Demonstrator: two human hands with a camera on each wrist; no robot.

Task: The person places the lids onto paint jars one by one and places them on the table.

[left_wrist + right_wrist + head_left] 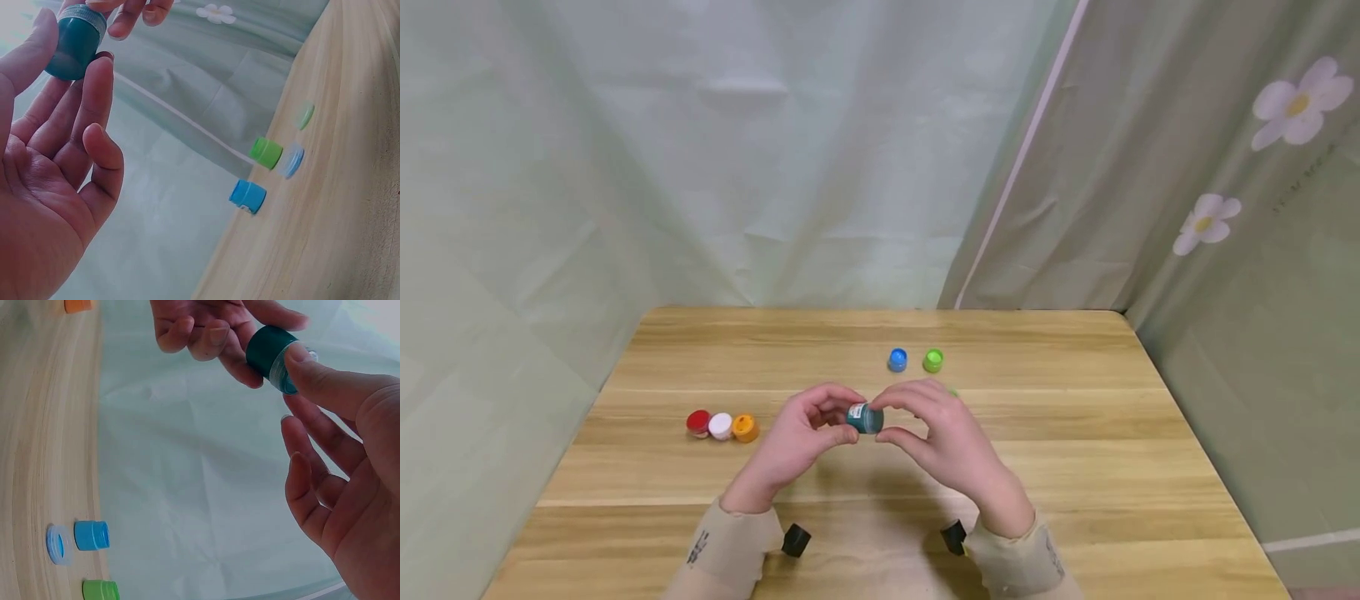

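Between both hands, above the table, a small teal paint pot is held tilted on its side. My left hand grips the body of the pot between thumb and fingers. With thumb and fingertips, my right hand pinches the pot's clear lid, which sits on the pot's mouth. In the left wrist view the teal pot shows a label-free side, and only some fingertips of the right hand appear at its lid.
Beyond the hands stand a lidless blue pot and a lidless green pot. A blue-tinted lid and a green lid lie near them. To the left, red, white and orange pots stand in a row.
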